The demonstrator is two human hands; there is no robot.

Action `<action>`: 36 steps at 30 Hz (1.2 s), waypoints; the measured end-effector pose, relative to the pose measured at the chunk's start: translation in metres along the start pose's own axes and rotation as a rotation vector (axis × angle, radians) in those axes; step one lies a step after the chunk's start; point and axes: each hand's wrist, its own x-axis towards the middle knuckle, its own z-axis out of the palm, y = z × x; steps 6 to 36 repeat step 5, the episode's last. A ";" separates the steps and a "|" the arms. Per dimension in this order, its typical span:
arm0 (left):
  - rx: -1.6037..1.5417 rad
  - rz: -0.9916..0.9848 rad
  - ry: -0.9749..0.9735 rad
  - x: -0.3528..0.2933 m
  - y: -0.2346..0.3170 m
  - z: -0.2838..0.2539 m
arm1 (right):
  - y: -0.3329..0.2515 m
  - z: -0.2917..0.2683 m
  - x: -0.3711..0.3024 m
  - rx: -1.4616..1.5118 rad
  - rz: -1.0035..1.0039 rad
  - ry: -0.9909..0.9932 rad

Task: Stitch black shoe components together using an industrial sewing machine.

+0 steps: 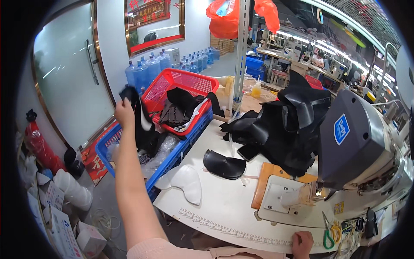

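My left hand [124, 113] reaches out over the baskets. Its fingers are closed on the top of a limp black material piece [140, 116] with a pale patch, which hangs down into the blue basket [163, 175]. My right hand [302, 244] rests at the near table edge with its fingers curled in and nothing seen in them. Between the hands, a white curved piece [186, 183] and a shiny black curved piece [224, 165] lie on the white sewing table [215, 198]. A large heap of black leather-like pieces [280, 127] lies farther right.
A red basket [189, 77] with black and white pieces sits on the blue one. A sewing machine [358, 138] stands at the right, with green-handled scissors [328, 235] near my right hand. A metal post [240, 56] rises behind the table. Blue water bottles [153, 67] line the wall.
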 end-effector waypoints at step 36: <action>-0.481 0.184 0.009 -0.003 0.124 -0.076 | -0.075 0.014 0.039 0.360 -0.224 0.046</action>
